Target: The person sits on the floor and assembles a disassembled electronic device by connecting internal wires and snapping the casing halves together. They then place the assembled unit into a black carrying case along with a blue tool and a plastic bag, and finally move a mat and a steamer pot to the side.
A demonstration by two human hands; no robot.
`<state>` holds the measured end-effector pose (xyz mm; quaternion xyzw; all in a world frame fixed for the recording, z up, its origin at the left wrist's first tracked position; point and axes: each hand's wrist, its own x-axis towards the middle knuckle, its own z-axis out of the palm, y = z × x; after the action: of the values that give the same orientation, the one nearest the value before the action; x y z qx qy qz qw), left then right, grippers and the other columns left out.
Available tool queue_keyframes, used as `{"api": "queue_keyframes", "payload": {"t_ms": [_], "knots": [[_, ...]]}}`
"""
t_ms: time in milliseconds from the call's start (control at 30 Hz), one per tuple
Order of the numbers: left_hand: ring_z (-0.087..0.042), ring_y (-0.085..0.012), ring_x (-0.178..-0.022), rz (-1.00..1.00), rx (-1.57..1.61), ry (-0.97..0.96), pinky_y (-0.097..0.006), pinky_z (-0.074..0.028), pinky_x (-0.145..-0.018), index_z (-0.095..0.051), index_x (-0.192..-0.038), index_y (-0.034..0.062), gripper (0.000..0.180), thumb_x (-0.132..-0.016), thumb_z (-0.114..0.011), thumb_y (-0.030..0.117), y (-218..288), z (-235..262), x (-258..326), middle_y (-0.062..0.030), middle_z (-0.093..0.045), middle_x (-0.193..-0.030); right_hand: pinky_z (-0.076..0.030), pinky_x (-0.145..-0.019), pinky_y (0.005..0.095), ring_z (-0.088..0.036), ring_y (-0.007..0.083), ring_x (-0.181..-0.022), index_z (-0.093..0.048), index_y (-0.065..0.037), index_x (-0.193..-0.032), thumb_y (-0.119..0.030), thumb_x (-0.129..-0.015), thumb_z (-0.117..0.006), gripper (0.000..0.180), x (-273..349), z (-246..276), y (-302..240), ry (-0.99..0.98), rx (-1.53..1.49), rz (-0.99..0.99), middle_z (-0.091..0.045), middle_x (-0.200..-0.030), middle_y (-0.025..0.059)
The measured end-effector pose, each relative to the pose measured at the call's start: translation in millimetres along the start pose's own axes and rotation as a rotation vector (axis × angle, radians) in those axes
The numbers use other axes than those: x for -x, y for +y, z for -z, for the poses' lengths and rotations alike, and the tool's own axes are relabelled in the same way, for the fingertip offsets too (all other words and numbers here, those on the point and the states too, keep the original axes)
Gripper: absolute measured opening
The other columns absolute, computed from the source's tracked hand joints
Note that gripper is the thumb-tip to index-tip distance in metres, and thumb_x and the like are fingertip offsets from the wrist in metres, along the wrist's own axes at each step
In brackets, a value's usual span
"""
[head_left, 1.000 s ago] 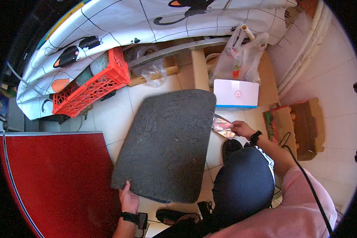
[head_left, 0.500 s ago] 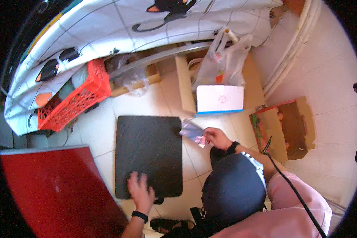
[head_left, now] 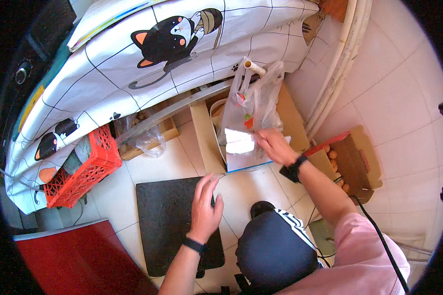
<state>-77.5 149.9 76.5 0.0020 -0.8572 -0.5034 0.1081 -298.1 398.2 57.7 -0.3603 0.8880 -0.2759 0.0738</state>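
In my right hand (head_left: 275, 146), fingers and thumb pinch a small shiny plastic packet (head_left: 240, 142) that glares white. The packet is held over a white box with a blue lower edge (head_left: 246, 163), covering part of it; whether the two touch I cannot tell. Behind it a clear plastic bag (head_left: 266, 98) with red and orange things inside stands in a cardboard box (head_left: 205, 137). My left hand (head_left: 205, 206) is empty, fingers stretched out, above the right part of a black rectangular mat (head_left: 165, 221) on the floor.
A red plastic crate (head_left: 91, 169) and a dark red panel (head_left: 79, 258) are on the left. An open carton (head_left: 364, 162) with round orange-brown things stands at right, near white pipes (head_left: 337, 64). A cat-patterned cloth (head_left: 182, 73) hangs behind. A black cable (head_left: 379, 241) crosses my right arm.
My right hand has carried the packet away from beside the mat, up to the white box. My left hand has risen from the mat's near edge toward its far right. The view has shifted.
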Motion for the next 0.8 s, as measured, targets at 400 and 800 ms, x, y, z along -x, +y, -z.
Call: {"api": "queue_keyframes", "payload": {"t_ms": [400, 800], "knots": [[-0.041, -0.0398, -0.138, -0.041, -0.341, -0.455, -0.052, -0.023, -0.121, -0.061, -0.132, 0.0076, 0.054, -0.085, -0.074, 0.032, -34.8, -101.1, -37.0, -0.0241, -0.044, -0.149, -0.048, -0.080, 0.0386, -0.062, 0.0241, -0.089, -0.060, -0.001, -0.105, -0.025, -0.105, -0.049, 0.027, 119.8, 2.9, -25.5, -0.174, -0.567, -0.525, -0.065, -0.094, 0.0134], [-0.038, -0.0446, -0.135, 0.050, -0.547, -0.313, -0.050, -0.030, -0.117, -0.058, -0.128, 0.0077, 0.074, -0.066, -0.091, 0.029, -25.3, -129.2, -32.0, -0.0226, -0.041, -0.143, -0.049, -0.091, 0.0399, -0.056, 0.0274, -0.111, -0.073, -0.012, -0.090, -0.013, -0.081, -0.067, 0.011, -75.7, 66.9, 42.0, 0.136, 0.390, 0.142, -0.057, -0.139, 0.0076]]}}
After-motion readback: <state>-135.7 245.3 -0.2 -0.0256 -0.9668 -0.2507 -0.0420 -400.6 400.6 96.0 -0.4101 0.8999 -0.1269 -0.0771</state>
